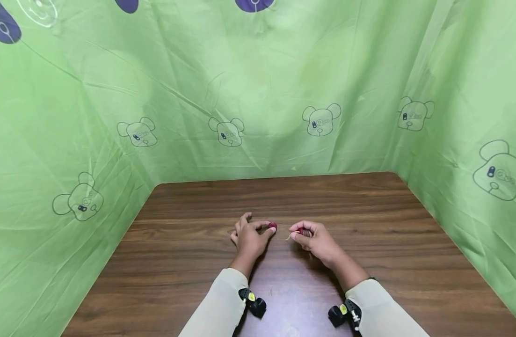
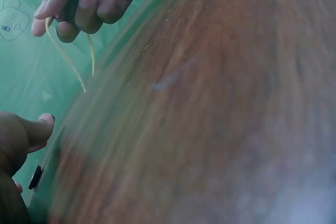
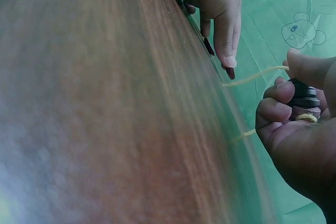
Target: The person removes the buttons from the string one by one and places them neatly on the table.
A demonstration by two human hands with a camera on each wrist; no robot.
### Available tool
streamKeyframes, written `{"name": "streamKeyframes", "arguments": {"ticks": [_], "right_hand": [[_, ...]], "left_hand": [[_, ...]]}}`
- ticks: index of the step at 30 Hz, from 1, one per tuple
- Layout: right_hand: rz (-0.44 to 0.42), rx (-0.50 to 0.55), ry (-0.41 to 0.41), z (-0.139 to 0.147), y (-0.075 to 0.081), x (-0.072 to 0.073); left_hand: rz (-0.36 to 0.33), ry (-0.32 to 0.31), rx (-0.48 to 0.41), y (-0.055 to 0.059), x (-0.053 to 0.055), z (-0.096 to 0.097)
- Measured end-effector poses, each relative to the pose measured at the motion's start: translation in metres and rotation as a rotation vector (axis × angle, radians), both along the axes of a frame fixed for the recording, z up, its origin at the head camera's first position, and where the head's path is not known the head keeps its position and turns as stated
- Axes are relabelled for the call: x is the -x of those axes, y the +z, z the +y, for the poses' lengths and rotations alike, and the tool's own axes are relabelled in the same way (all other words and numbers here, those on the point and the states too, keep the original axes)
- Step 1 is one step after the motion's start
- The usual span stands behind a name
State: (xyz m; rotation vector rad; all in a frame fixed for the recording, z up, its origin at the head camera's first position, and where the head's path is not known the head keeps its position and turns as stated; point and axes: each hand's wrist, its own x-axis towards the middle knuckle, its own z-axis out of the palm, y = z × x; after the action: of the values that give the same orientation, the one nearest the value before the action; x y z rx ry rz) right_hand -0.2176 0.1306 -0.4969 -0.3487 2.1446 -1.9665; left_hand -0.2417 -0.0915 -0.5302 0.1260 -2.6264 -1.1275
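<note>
Near the table's middle, my left hand (image 1: pixel 250 238) pinches a small dark red disc (image 1: pixel 272 225) between thumb and index finger, its other fingers spread. A second dark disc (image 3: pixel 209 45) shows edge-on by that hand in the right wrist view. Just to the right, my right hand (image 1: pixel 318 241) holds a thin yellow cord (image 1: pixel 288 237) and a dark red piece (image 1: pixel 300 230). Seen from the right wrist, several dark round pieces (image 3: pixel 304 94) sit stacked within its curled fingers, and two lengths of cord come out. How the cord runs through the pieces is hidden.
Both hands are over a brown wood-grain table (image 1: pixel 178 262). Green cloth (image 1: pixel 274 154) printed with bear heads surrounds its back and sides. Each sleeve carries a small black wrist camera, one on the left (image 1: pixel 258 307) and one on the right (image 1: pixel 337 316).
</note>
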Motion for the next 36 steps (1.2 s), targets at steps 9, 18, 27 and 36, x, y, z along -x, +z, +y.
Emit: {"name": "streamKeyframes", "arguments": {"ticks": [9, 18, 27, 36], "right_hand": [[-0.035, -0.016, -0.001, 0.0009, 0.0005, -0.0007], [-0.031, 0.003, 0.009, 0.0011, 0.001, -0.0002], [-0.026, 0.022, 0.011, -0.0004, -0.0002, 0.0003], [-0.054, 0.05, -0.023, -0.0004, -0.0005, 0.0013]], "left_hand": [[-0.023, 0.031, 0.068, -0.0021, 0.0036, 0.0055], [-0.059, 0.051, 0.138, -0.0036, 0.0078, 0.0078], [-0.05, 0.046, 0.171, -0.0022, 0.0056, 0.0072], [-0.074, 0.044, 0.185, -0.0032, 0.0058, 0.0074]]}}
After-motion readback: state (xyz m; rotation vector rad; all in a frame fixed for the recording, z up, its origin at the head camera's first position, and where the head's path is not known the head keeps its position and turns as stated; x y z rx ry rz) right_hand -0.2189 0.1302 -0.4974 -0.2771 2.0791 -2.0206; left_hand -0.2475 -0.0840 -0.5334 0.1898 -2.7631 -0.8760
